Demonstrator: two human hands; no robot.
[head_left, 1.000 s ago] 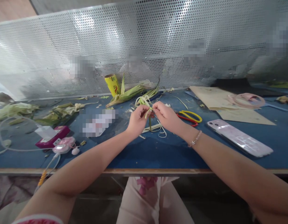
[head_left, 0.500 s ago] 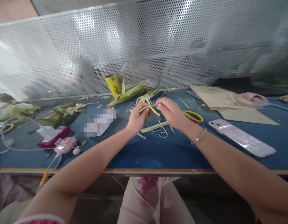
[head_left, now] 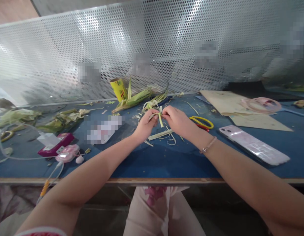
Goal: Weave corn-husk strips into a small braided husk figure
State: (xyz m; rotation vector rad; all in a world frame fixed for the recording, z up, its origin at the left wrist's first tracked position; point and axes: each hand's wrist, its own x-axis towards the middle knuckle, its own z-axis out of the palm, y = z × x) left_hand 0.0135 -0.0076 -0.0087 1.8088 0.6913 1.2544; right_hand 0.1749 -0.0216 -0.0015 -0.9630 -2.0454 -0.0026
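Pale green corn husk strips (head_left: pixel 161 120) are bunched between my two hands above the middle of the table. My left hand (head_left: pixel 147 122) pinches them from the left, fingers closed. From the right, my right hand (head_left: pixel 175 118) closes its thumb and fingers on the same strips, close to the left fingertips. A short light-green end sticks out downward between the hands. Just behind them lies a looped, knotted piece of husk (head_left: pixel 150 105). Loose cut strips (head_left: pixel 162 134) lie on the table below my hands.
Scissors with yellow and red handles (head_left: pixel 206 122) lie right of my right hand, beside a phone (head_left: pixel 255 144). Corn husks (head_left: pixel 135 101) and a yellow tube (head_left: pixel 118 89) stand near the perforated metal screen (head_left: pixel 166 39). A magenta power strip (head_left: pixel 55 146) with cables is at left.
My hands have drawn closer together on the husk strips. The strip end that slanted to the right now points more straight down.
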